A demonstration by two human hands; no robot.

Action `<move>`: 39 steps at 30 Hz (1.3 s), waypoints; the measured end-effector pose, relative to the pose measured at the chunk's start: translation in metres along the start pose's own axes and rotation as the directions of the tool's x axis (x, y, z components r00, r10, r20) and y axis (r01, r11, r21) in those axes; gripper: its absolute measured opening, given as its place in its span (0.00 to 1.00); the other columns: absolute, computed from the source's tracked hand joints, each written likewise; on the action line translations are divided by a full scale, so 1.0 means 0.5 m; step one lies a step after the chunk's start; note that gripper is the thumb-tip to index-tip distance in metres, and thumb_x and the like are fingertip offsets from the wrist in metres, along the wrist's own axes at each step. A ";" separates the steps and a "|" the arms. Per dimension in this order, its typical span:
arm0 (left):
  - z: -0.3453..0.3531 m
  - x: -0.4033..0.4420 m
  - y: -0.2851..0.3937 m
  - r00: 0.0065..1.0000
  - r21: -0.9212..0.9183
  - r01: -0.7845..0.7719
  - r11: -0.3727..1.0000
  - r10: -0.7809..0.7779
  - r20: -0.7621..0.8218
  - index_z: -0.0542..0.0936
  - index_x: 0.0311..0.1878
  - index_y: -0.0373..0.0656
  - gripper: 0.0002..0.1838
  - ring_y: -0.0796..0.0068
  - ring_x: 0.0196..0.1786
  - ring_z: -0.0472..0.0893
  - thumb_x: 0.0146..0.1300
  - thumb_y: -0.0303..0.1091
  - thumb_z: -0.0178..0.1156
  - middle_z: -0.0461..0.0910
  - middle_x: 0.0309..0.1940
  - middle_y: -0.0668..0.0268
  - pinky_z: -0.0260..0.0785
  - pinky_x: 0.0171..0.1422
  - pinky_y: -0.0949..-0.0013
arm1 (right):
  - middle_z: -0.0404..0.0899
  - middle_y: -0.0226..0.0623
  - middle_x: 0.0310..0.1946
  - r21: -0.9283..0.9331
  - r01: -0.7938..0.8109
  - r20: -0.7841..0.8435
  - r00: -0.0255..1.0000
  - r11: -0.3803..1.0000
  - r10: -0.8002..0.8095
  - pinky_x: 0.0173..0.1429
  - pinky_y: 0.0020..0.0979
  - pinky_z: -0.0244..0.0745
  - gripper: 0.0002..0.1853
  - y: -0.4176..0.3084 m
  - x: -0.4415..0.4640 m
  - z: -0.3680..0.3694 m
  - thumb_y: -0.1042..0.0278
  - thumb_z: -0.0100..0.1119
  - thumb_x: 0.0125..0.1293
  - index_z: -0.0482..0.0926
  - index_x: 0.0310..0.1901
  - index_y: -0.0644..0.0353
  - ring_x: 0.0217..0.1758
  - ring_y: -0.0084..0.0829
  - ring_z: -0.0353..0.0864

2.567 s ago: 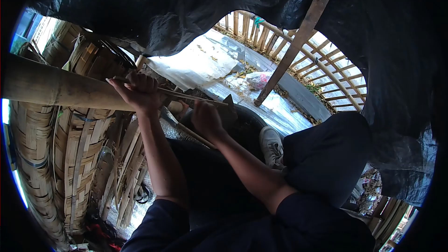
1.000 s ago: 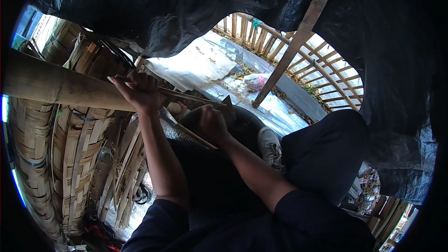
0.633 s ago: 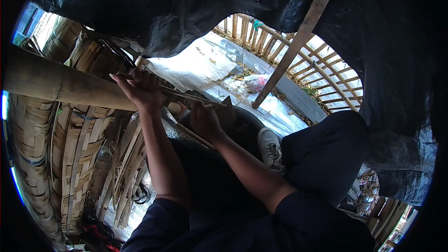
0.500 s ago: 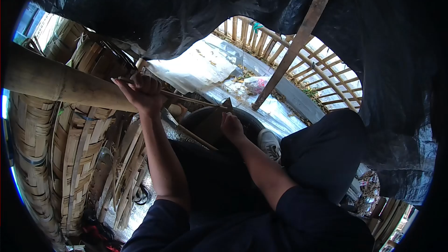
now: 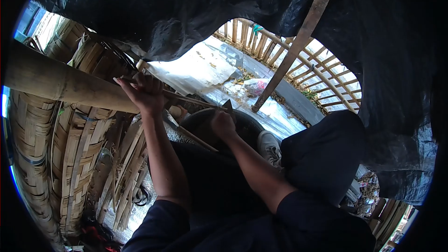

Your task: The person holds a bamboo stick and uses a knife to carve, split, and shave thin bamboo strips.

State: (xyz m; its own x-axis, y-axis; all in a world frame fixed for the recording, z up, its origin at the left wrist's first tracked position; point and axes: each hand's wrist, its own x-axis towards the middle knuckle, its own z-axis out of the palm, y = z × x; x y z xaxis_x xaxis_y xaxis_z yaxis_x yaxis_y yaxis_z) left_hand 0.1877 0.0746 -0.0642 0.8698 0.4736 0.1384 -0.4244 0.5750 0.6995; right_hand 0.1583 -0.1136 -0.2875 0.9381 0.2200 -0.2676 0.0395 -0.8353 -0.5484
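My left hand [image 5: 147, 92] is closed around a thin bamboo strip [image 5: 189, 99], next to the end of a thick bamboo pole. The strip slants down to the right toward my right hand [image 5: 224, 124], which is closed in a fist. Just above that fist juts the dark, pointed blade of a knife [image 5: 227, 105]; its handle is hidden in my fingers. The strip's far end meets the blade. Below both hands stands a dark round tub [image 5: 252, 120]. A slim rod [image 5: 198, 138] slants across its near left side, beneath my forearms.
The thick bamboo pole [image 5: 70, 83] comes in from the left, above rolled woven bamboo [image 5: 35, 158] and a pile of split strips [image 5: 126, 177]. Black plastic sheeting [image 5: 186, 9] hangs overhead. A wooden slat [image 5: 298, 42] slants down ahead, before a bamboo fence [image 5: 322, 70].
My right hand has shifted a little left and up, turning slightly at the blade. My left hand stays nearly in place, still gripping the strip.
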 end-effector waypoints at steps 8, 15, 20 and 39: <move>-0.011 -0.008 -0.004 0.997 -0.037 0.047 0.998 -0.045 0.055 0.58 0.15 0.53 0.34 0.82 0.14 0.44 0.61 0.73 0.37 0.45 0.10 0.77 0.35 0.18 0.72 | 0.77 0.56 0.24 -0.513 0.388 -0.267 0.776 0.766 -0.572 0.33 0.46 0.78 0.18 0.050 -0.001 0.082 0.64 0.39 0.70 0.74 0.28 0.66 0.30 0.53 0.81; 0.005 -0.004 -0.009 0.993 -0.054 0.075 0.996 -0.069 0.094 0.57 0.14 0.52 0.35 0.82 0.14 0.43 0.61 0.74 0.35 0.46 0.09 0.77 0.36 0.19 0.72 | 0.80 0.54 0.30 0.134 0.038 -0.053 0.998 0.990 -0.031 0.43 0.43 0.78 0.17 -0.150 -0.040 -0.117 0.63 0.40 0.69 0.76 0.31 0.66 0.37 0.48 0.83; -0.011 -0.001 -0.005 0.999 -0.044 0.036 0.998 -0.036 0.003 0.57 0.15 0.53 0.34 0.82 0.14 0.44 0.61 0.73 0.36 0.45 0.10 0.78 0.36 0.18 0.72 | 0.80 0.55 0.31 -0.018 0.201 -0.096 0.975 0.979 -0.202 0.41 0.44 0.78 0.18 0.063 -0.009 0.029 0.61 0.38 0.70 0.77 0.32 0.64 0.37 0.48 0.82; -0.006 -0.002 -0.008 0.997 -0.024 0.063 0.998 -0.062 0.047 0.58 0.15 0.53 0.34 0.82 0.14 0.43 0.61 0.74 0.35 0.45 0.09 0.78 0.37 0.19 0.73 | 0.80 0.56 0.29 0.094 0.015 -0.065 0.998 0.995 -0.009 0.39 0.45 0.79 0.19 -0.097 -0.030 -0.097 0.59 0.40 0.70 0.77 0.35 0.66 0.34 0.50 0.83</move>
State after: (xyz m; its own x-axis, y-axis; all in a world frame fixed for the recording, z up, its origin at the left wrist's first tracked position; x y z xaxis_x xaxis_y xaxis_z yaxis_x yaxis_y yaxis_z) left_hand 0.1877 0.0739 -0.0692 0.9052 0.4051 0.1280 -0.3749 0.6198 0.6895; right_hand 0.1592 -0.1009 -0.2185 0.9581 0.1945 -0.2102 0.0216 -0.7810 -0.6241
